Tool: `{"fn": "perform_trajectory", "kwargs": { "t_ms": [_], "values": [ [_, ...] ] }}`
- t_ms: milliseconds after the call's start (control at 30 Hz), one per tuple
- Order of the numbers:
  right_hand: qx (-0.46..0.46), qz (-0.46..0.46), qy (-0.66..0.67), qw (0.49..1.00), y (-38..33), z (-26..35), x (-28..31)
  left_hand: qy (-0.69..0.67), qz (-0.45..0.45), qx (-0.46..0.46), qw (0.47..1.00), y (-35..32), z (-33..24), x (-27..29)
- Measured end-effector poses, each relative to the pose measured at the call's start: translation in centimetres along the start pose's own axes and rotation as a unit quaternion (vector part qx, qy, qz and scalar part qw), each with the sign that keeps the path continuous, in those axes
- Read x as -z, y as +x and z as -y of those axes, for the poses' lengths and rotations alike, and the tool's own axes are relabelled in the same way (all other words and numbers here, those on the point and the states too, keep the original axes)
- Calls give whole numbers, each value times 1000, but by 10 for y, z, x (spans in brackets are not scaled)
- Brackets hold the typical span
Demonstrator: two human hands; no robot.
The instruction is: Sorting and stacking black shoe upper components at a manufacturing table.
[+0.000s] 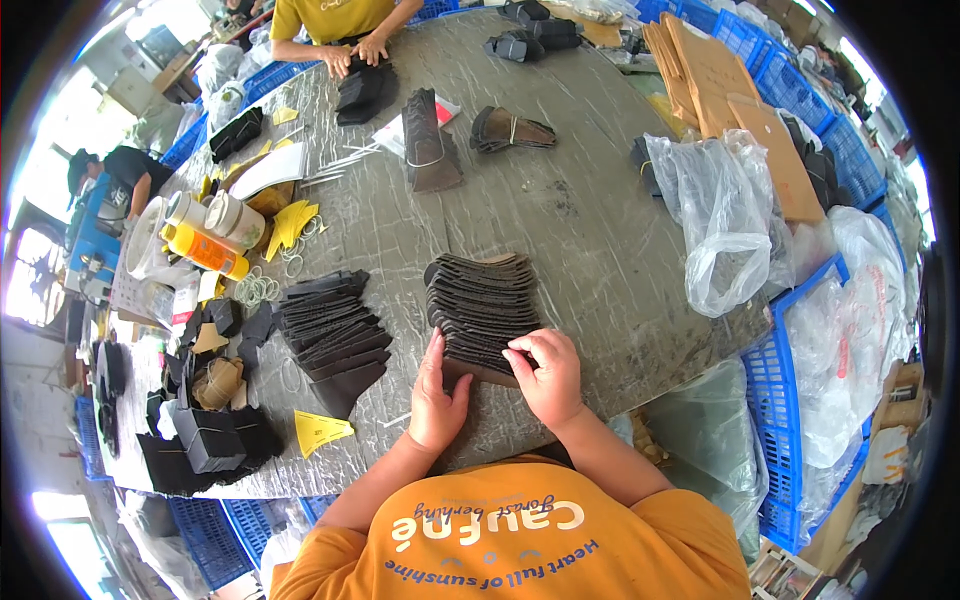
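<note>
In front of me on the table lies a fanned row of dark, curved cut pieces [482, 300], overlapping with their edges up. My left hand [438, 402] rests along the near left side of this row, fingers stretched and thumb apart. At its near right edge, the thumb and forefinger of my right hand [548, 375] are pinched together on the edge of a dark piece; the fingertips partly hide the contact. To the left, a second spread of dark pieces [335, 335] lies slanted. A yellow fan-shaped piece [322, 431] sits near the table's front edge.
Beyond are tied dark bundles [428, 145] and a brown banded bundle [512, 130]. Bottles [205, 250], rubber bands [257, 288] and scraps crowd the left. A clear plastic bag [715, 210] and blue crates [775, 440] stand right. Across the table, a co-worker's hands [355, 58] touch dark pieces.
</note>
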State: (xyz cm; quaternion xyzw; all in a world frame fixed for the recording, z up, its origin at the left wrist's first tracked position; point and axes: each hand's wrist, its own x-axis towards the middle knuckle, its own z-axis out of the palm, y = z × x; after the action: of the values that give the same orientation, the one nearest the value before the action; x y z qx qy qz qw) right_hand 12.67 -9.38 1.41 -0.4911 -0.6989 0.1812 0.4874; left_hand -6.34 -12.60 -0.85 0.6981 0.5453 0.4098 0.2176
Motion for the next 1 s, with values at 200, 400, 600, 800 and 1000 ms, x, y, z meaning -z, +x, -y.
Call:
{"fn": "perform_trajectory", "kwargs": {
  "t_ms": [200,400,600,800,1000],
  "values": [
    [-6,22,-8,1000,-2,-1,3,5,1,-6,1000,1,-2,1],
    [90,67,-77,991,12,10,-3,33,-19,-41,998,-1,5,1],
    [55,129,-95,986,23,15,-5,29,-22,-38,999,-1,5,2],
    [68,128,-75,987,25,15,-17,11,-15,-39,999,-1,6,2],
    [63,63,-39,995,23,17,-16,3,-11,-1,1000,-1,6,3]
  ]
}}
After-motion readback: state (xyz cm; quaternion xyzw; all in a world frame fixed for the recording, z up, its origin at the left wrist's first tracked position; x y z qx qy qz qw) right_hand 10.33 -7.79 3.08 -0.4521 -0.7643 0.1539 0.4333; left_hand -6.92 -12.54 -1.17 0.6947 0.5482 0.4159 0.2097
